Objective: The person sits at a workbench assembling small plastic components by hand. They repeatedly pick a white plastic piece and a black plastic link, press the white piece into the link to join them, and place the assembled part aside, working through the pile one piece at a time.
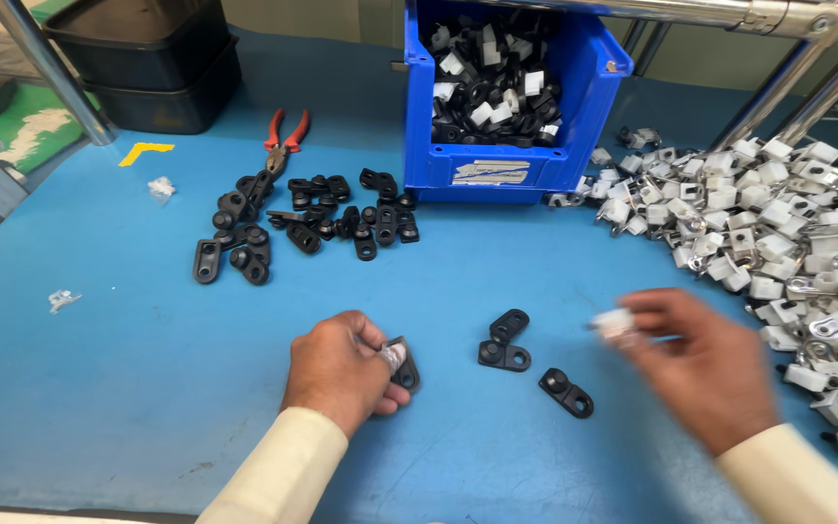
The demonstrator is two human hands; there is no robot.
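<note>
- The left hand [341, 374], low and left of centre in the frame, is closed around a small black bracket [403, 365] with a bit of silvery metal at the fingertips; it rests on the blue surface [128, 388], which looks like a way to steady the part while it is pinched
- That bracket's long axis runs roughly top to bottom of the frame, tilted slightly, with its lower end towards the bottom edge
- The right hand [705, 364], low and right, is blurred; its fingertips pinch a small white clip [616, 325], held just above the surface and pointing left towards the other hand
- Three loose black brackets [506, 342] lie between the hands, within easy reach
- A heap of white and metal clips [788, 243] fills the right side, just beside the right hand
- A scatter of black brackets [303, 218] sits left of centre, higher up, below red pliers [286, 141]
- A blue bin [511, 160] at top centre holds mixed black and white pieces
</note>
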